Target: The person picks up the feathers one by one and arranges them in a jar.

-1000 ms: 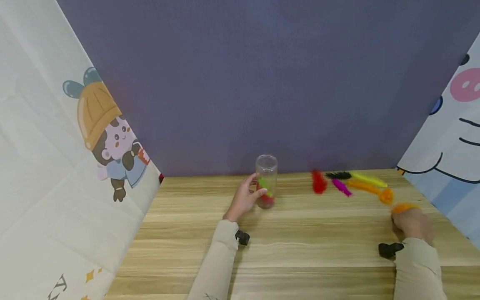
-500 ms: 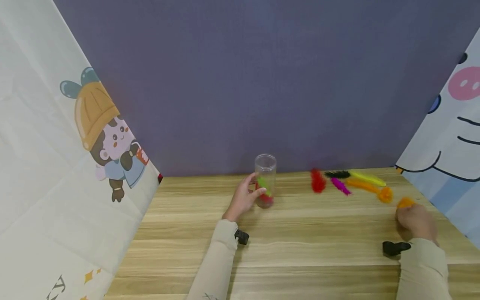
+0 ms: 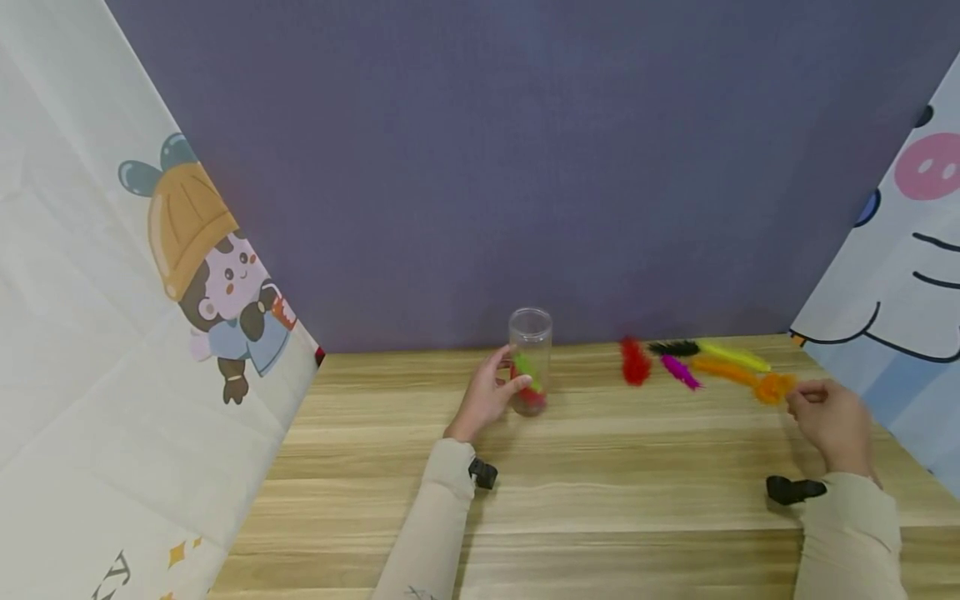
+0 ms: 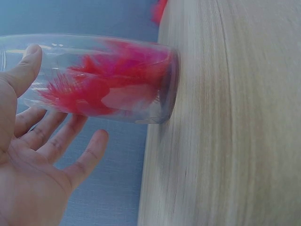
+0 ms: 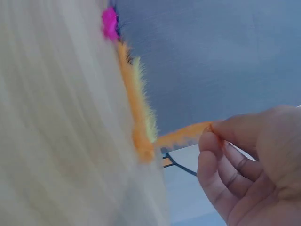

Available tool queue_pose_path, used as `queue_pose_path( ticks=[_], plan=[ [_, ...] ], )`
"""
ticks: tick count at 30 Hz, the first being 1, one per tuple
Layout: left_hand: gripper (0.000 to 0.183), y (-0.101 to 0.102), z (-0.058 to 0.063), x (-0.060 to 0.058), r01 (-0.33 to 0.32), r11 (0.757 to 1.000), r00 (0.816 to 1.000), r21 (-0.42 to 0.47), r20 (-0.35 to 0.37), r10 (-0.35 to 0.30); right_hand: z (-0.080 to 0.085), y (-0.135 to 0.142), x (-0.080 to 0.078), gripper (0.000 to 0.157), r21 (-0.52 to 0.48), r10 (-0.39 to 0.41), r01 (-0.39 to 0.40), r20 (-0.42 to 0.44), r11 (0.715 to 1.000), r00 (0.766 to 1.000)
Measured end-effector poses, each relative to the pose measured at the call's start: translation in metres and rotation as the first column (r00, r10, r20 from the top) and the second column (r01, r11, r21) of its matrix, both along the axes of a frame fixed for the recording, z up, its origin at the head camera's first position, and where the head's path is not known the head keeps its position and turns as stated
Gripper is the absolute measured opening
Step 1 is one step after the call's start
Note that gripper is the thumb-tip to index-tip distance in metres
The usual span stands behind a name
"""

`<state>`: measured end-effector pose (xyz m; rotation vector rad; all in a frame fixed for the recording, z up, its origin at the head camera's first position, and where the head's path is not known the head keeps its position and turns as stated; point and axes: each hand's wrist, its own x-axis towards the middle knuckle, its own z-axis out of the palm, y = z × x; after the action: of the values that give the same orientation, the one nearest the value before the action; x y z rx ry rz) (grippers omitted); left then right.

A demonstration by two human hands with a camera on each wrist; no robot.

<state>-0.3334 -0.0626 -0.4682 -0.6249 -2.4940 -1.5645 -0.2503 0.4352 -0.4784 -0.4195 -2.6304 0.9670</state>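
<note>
My left hand (image 3: 486,398) holds a clear glass cup (image 3: 533,346) that stands upright on the table, thumb on the near side and fingers round the far side. Inside the cup are red and pink feathers (image 4: 108,84); a green feather (image 3: 527,369) shows in the head view. Over at the right, my right hand (image 3: 834,425) pinches an orange feather (image 5: 186,134) by its end between thumb and forefinger. In the head view its tip overlaps other orange feathers (image 3: 722,370) lying on the table.
Along the back of the wooden table (image 3: 600,483) lie a red feather (image 3: 635,363), a black one (image 3: 675,349), a magenta one (image 3: 680,372) and a yellow one (image 3: 738,357). A dark purple panel (image 3: 487,167) stands behind, with printed cloths at both sides.
My right hand has moved up and slightly right, turning so that its pinch on the orange feather shows. The left hand and the glass cup stay in place.
</note>
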Motion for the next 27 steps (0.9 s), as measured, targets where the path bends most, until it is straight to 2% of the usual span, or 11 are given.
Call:
queue_pose_path(
  ticks=[5, 9, 16, 21, 27],
  plan=[
    [0.064, 0.000, 0.000, 0.001, -0.004, 1.000, 1.000, 0.007, 0.002, 0.004, 0.011, -0.004, 0.003, 0.047, -0.063, -0.018, 0.018, -0.009, 0.998, 1.000],
    [0.066, -0.001, 0.000, 0.002, -0.008, 1.000, 1.000, 0.011, 0.011, 0.008, 0.019, -0.009, 0.004, 0.046, -0.085, -0.033, 0.031, -0.023, 0.996, 0.999],
    [0.066, -0.002, -0.001, 0.002, -0.002, 1.000, 1.000, 0.012, 0.011, 0.002, 0.031, -0.020, 0.005, 0.043, -0.066, -0.015, 0.010, -0.080, 0.998, 0.997],
    [0.067, -0.001, 0.000, 0.003, -0.003, 1.000, 1.000, 0.013, 0.023, 0.003, 0.038, -0.028, 0.005, 0.044, -0.036, 0.001, -0.004, -0.088, 0.999, 0.996],
    [0.066, 0.000, 0.001, 0.003, -0.008, 1.000, 1.000, 0.013, 0.024, 0.008, 0.044, -0.039, 0.001, 0.046, -0.079, 0.007, -0.014, -0.089, 0.997, 0.996]
  ],
)
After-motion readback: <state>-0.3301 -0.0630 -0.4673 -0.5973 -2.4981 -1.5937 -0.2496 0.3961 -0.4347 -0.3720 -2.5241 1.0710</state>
